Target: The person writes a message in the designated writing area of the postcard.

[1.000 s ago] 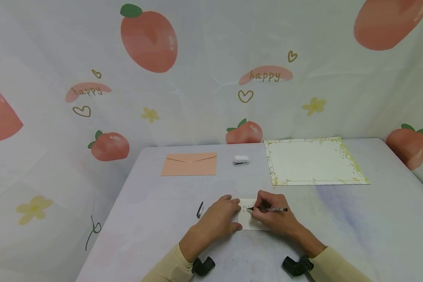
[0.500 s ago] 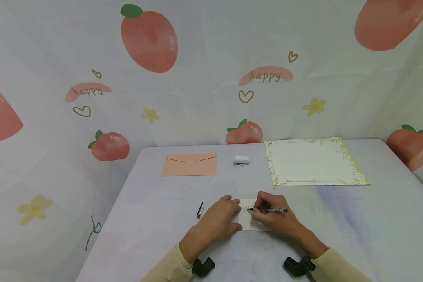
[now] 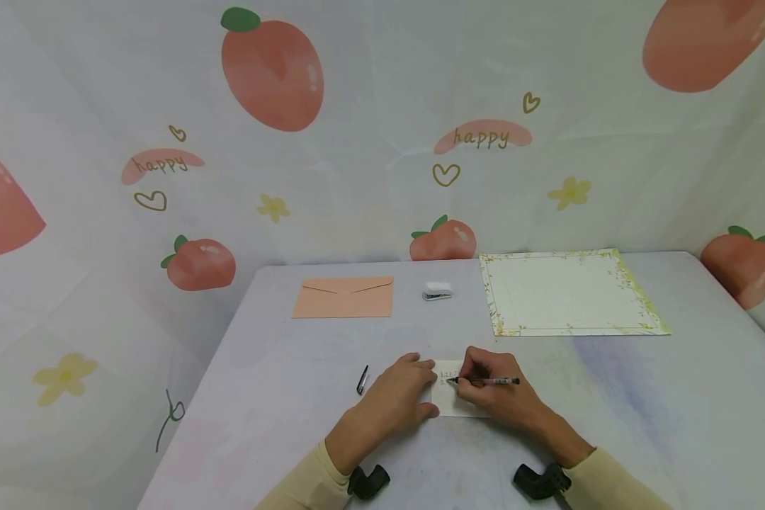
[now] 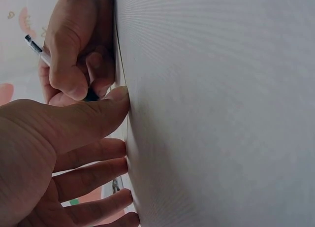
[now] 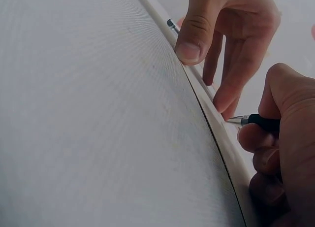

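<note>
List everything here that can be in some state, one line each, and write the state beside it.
Note: flat, partly written on.
Pen: uncapped, tip at the note.
Cap: off the pen, lying apart.
Envelope: flat, flap side up; sealed or not, cannot tell.
Stapler: standing upright, untouched.
Sheet: flat, no handwriting visible.
Left hand: spread, resting at the note's left edge.
Right hand: gripping the pen.

Off-white paper slip (image 3: 449, 401), peach envelope (image 3: 343, 300), yellow-green floral-bordered sheet (image 3: 570, 294)
</note>
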`<control>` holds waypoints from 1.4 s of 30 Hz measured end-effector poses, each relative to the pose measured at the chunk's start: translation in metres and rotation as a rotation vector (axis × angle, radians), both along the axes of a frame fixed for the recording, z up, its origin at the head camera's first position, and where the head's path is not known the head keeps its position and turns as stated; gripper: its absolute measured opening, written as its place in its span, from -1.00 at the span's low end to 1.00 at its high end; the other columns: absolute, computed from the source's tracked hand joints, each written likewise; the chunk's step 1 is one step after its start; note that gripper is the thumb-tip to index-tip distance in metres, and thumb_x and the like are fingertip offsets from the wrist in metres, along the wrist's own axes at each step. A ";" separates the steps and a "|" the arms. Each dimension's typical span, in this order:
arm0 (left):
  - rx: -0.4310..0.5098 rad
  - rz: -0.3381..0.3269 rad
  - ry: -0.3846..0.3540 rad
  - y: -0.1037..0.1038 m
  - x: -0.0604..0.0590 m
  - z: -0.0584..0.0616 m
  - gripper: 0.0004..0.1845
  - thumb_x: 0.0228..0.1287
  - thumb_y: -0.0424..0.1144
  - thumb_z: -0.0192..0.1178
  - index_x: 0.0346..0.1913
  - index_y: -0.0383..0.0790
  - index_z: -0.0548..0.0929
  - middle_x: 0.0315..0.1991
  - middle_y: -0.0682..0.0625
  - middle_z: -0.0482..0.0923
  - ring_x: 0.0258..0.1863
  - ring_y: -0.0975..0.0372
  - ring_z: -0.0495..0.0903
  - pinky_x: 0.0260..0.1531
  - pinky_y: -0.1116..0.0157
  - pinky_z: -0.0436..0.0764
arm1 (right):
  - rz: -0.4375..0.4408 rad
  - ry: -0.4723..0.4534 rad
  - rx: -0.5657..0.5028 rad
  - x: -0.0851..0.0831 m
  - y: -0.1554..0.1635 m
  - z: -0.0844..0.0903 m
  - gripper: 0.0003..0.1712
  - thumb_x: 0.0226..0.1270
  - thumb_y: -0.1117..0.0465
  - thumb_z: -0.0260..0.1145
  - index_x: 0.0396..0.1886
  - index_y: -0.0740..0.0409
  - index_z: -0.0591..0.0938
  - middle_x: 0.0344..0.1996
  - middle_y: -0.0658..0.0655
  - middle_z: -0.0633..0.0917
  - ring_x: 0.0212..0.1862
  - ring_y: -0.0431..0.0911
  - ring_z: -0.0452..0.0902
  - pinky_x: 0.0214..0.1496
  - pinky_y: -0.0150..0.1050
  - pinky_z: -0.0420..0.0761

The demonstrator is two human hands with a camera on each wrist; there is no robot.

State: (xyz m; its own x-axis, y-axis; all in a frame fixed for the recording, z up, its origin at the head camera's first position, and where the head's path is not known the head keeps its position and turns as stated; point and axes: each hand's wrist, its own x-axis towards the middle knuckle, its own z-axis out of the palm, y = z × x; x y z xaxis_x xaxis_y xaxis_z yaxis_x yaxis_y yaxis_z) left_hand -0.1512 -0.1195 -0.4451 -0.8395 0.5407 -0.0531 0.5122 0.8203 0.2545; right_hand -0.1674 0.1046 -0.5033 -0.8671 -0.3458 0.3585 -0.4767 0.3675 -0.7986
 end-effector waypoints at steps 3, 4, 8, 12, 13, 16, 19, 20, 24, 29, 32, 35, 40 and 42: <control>0.003 -0.002 0.003 0.000 0.000 0.000 -0.49 0.22 -0.10 0.67 0.18 -0.21 0.83 0.39 -0.05 0.71 0.49 0.00 0.58 0.43 0.13 0.65 | 0.003 0.003 -0.001 0.000 0.000 0.000 -0.60 0.14 0.47 0.45 -0.43 -0.18 0.60 -0.52 -0.25 0.65 -0.48 -0.35 0.47 -0.48 -0.41 0.47; 0.004 -0.003 0.004 0.000 0.000 0.000 -0.50 0.22 -0.10 0.67 0.18 -0.21 0.83 0.39 -0.05 0.71 0.49 -0.01 0.58 0.43 0.13 0.65 | 0.005 0.002 -0.003 0.000 0.000 -0.001 -0.60 0.14 0.47 0.45 -0.43 -0.18 0.60 -0.52 -0.25 0.65 -0.48 -0.35 0.47 -0.48 -0.41 0.47; 0.005 -0.002 0.002 0.000 0.000 0.000 -0.50 0.22 -0.11 0.67 0.18 -0.21 0.83 0.39 -0.05 0.71 0.50 0.00 0.58 0.43 0.13 0.65 | 0.009 0.002 -0.012 0.000 0.000 -0.001 -0.61 0.14 0.48 0.45 -0.45 -0.16 0.59 -0.52 -0.23 0.64 -0.47 -0.34 0.47 -0.48 -0.42 0.46; 0.004 -0.002 -0.001 0.000 0.000 0.001 -0.49 0.23 -0.10 0.67 0.19 -0.21 0.83 0.39 -0.05 0.71 0.50 0.00 0.58 0.43 0.13 0.65 | 0.000 0.004 -0.012 0.000 0.000 -0.001 -0.62 0.13 0.48 0.44 -0.46 -0.13 0.58 -0.52 -0.22 0.63 -0.48 -0.34 0.46 -0.48 -0.43 0.44; 0.003 -0.002 -0.001 0.000 0.000 0.001 -0.49 0.23 -0.10 0.67 0.19 -0.21 0.83 0.39 -0.05 0.71 0.50 0.00 0.58 0.43 0.13 0.65 | -0.004 0.005 -0.010 0.000 0.000 0.000 -0.63 0.14 0.48 0.45 -0.46 -0.13 0.58 -0.52 -0.23 0.63 -0.47 -0.34 0.47 -0.48 -0.43 0.44; 0.006 -0.002 -0.004 0.000 0.000 0.001 -0.49 0.23 -0.10 0.67 0.20 -0.21 0.83 0.39 -0.06 0.71 0.50 0.00 0.58 0.43 0.12 0.65 | -0.004 0.002 -0.007 0.000 0.000 0.000 -0.62 0.14 0.48 0.45 -0.45 -0.13 0.59 -0.51 -0.23 0.64 -0.46 -0.33 0.48 -0.47 -0.42 0.45; 0.004 -0.001 -0.005 0.001 0.000 0.001 -0.49 0.23 -0.10 0.66 0.20 -0.21 0.83 0.40 -0.06 0.70 0.50 -0.01 0.57 0.44 0.12 0.65 | 0.004 -0.006 -0.008 0.001 0.000 0.001 -0.62 0.13 0.47 0.46 -0.45 -0.15 0.61 -0.50 -0.24 0.69 -0.44 -0.33 0.52 -0.43 -0.41 0.50; 0.003 0.000 -0.007 0.001 0.000 0.001 -0.49 0.24 -0.10 0.66 0.20 -0.22 0.83 0.40 -0.06 0.70 0.50 -0.01 0.57 0.44 0.11 0.65 | 0.008 -0.009 -0.009 0.001 0.000 0.001 -0.62 0.13 0.47 0.47 -0.45 -0.16 0.61 -0.49 -0.24 0.69 -0.43 -0.33 0.53 -0.42 -0.41 0.51; -0.004 0.001 -0.003 0.001 0.000 0.001 -0.48 0.22 -0.10 0.67 0.20 -0.21 0.83 0.39 -0.06 0.70 0.50 0.00 0.58 0.43 0.12 0.65 | 0.011 -0.010 -0.007 0.001 0.000 0.002 -0.62 0.11 0.48 0.46 -0.46 -0.14 0.60 -0.50 -0.24 0.67 -0.44 -0.33 0.52 -0.43 -0.41 0.49; -0.006 0.000 0.002 0.001 0.000 0.001 -0.48 0.21 -0.10 0.68 0.19 -0.20 0.83 0.38 -0.05 0.71 0.49 0.00 0.58 0.43 0.14 0.65 | 0.005 -0.008 0.002 0.000 0.000 0.002 -0.62 0.08 0.48 0.45 -0.49 -0.13 0.58 -0.53 -0.25 0.62 -0.46 -0.33 0.47 -0.46 -0.42 0.44; -0.005 0.001 -0.002 0.001 0.000 0.002 -0.48 0.21 -0.10 0.67 0.19 -0.20 0.83 0.38 -0.05 0.71 0.49 0.00 0.58 0.44 0.14 0.64 | 0.017 -0.014 0.006 0.000 0.001 0.003 -0.62 0.07 0.47 0.46 -0.49 -0.15 0.60 -0.54 -0.26 0.62 -0.45 -0.34 0.47 -0.44 -0.41 0.45; -0.004 0.003 -0.006 0.001 0.000 0.002 -0.49 0.21 -0.10 0.67 0.19 -0.20 0.83 0.39 -0.05 0.71 0.50 0.00 0.58 0.44 0.14 0.64 | 0.026 -0.012 0.003 0.000 0.002 0.002 -0.62 0.07 0.47 0.47 -0.47 -0.16 0.62 -0.53 -0.26 0.64 -0.45 -0.34 0.47 -0.45 -0.41 0.46; 0.003 0.006 -0.006 0.001 0.000 0.001 -0.49 0.21 -0.11 0.68 0.19 -0.20 0.84 0.39 -0.04 0.71 0.50 0.00 0.58 0.44 0.13 0.64 | 0.014 0.002 -0.003 0.000 0.001 0.002 -0.63 0.09 0.47 0.48 -0.46 -0.15 0.63 -0.52 -0.25 0.65 -0.45 -0.34 0.48 -0.45 -0.41 0.47; 0.004 0.005 -0.006 0.001 0.000 0.001 -0.48 0.20 -0.11 0.68 0.19 -0.20 0.84 0.39 -0.05 0.71 0.50 0.00 0.58 0.44 0.13 0.64 | 0.012 0.001 -0.003 0.000 0.001 0.001 -0.63 0.09 0.47 0.47 -0.46 -0.15 0.63 -0.51 -0.25 0.65 -0.45 -0.34 0.48 -0.45 -0.41 0.48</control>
State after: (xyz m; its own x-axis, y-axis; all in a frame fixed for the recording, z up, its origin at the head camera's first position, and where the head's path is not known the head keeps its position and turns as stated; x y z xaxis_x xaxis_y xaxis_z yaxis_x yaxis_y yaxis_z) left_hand -0.1515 -0.1181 -0.4438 -0.8420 0.5365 -0.0561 0.5062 0.8218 0.2615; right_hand -0.1678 0.1060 -0.5019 -0.8625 -0.3550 0.3606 -0.4821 0.3598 -0.7988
